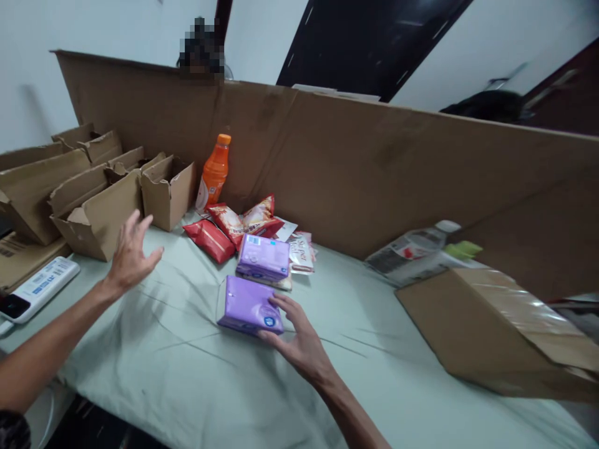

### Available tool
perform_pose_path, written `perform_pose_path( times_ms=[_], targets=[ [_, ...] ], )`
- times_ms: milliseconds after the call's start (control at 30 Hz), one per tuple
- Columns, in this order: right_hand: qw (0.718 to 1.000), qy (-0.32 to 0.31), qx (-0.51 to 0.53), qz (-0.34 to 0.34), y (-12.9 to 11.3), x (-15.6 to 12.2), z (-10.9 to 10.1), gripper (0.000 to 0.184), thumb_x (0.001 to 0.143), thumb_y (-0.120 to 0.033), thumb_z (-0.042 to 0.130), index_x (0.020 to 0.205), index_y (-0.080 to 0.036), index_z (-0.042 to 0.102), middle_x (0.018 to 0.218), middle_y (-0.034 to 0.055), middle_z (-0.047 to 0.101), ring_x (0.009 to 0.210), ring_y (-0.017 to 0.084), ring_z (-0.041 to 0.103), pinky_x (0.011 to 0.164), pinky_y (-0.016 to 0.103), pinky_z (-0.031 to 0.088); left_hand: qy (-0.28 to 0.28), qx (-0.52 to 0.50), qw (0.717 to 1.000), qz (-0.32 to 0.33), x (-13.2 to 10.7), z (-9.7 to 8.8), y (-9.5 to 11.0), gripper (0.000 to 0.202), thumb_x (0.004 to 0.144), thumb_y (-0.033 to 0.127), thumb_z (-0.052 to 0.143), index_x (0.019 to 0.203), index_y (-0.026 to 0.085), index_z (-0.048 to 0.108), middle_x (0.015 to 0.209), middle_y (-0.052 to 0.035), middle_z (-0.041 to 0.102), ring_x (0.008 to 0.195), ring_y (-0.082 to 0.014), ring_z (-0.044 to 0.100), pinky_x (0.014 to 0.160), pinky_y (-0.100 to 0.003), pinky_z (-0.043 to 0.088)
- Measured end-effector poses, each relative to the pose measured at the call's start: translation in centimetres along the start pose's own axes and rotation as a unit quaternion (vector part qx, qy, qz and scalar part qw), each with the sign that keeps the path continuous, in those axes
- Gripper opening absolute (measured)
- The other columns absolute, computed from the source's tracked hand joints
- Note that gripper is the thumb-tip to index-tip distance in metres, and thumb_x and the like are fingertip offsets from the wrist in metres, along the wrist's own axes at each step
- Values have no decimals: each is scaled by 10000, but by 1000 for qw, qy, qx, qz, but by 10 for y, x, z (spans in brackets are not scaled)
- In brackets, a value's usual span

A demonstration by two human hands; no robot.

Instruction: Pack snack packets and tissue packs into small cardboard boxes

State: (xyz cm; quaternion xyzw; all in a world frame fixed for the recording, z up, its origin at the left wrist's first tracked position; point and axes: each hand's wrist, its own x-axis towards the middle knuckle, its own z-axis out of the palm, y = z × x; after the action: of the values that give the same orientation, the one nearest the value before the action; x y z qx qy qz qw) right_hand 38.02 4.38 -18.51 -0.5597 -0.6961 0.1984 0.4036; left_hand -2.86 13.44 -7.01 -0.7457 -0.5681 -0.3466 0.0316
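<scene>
My right hand (299, 340) grips the right end of a purple tissue pack (248, 302), fingers on top and thumb along its near side. The pack lies on the pale green cloth (196, 386). Just behind it is a second purple tissue pack (264, 255), resting partly on other flat packets. My left hand (133, 252) is open and empty, fingers spread, over the cloth in front of a cardboard box (107, 212). Beyond the packs lie red snack bags (210, 240) and a white printed packet (302, 252).
An orange drink bottle (215, 174) stands by a small open carton (168, 190). A tall cardboard panel (327, 168) runs along the back. A power bank (40, 290) lies at left; a clear plastic bottle (412, 246) and a large carton (477, 330) are at right. A person's head shows behind the panel.
</scene>
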Motion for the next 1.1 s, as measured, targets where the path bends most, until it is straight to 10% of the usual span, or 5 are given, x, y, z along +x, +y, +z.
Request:
perform_pose_path(
  times_ms=[300, 600, 733, 900, 1100],
  targets=[
    [982, -11, 148, 115, -1, 19, 30, 1163, 611, -637, 893, 1594, -239, 415, 1546, 159, 534, 1322, 388, 592, 1120, 543, 479, -29, 40, 995, -83, 164, 30, 3, 426, 971, 297, 679, 1362, 149, 594, 1419, -154, 611, 1363, -325, 534, 1175, -559, 405],
    [983, 13, 153, 101, -3, 20, 33, 1117, 609, -622, 889, 1567, -244, 455, 1570, 148, 507, 1377, 383, 542, 1170, 549, 426, -48, 63, 995, -68, 83, -28, 14, 293, 898, 247, 577, 1167, 209, 689, 1220, -93, 718, 1160, -265, 653, 1028, -380, 482],
    [984, 4, 151, 99, -9, 24, 33, 1121, 625, -628, 874, 1579, -230, 439, 1578, 159, 493, 1381, 372, 542, 1163, 541, 434, -56, 81, 991, -92, 100, -23, 27, 601, 823, 401, 680, 1365, 155, 591, 1258, -163, 719, 1195, -372, 636, 1057, -510, 428],
    [985, 3, 146, 87, -14, 27, 31, 1123, 623, -617, 873, 1581, -217, 445, 1590, 164, 484, 1418, 372, 511, 1196, 541, 395, -83, 112, 982, -130, 121, -20, 46, 286, 836, 301, 569, 1030, 172, 735, 1060, -150, 775, 1095, -380, 668, 1011, -558, 422],
    [988, -4, 135, 74, -12, 28, 25, 1084, 626, -564, 898, 1569, -243, 470, 1590, 139, 496, 1434, 356, 500, 1210, 518, 385, -93, 102, 986, -95, 30, -102, 15, 442, 846, 430, 481, 1083, 148, 725, 1013, -66, 764, 871, -240, 650, 895, -391, 502]
  ],
)
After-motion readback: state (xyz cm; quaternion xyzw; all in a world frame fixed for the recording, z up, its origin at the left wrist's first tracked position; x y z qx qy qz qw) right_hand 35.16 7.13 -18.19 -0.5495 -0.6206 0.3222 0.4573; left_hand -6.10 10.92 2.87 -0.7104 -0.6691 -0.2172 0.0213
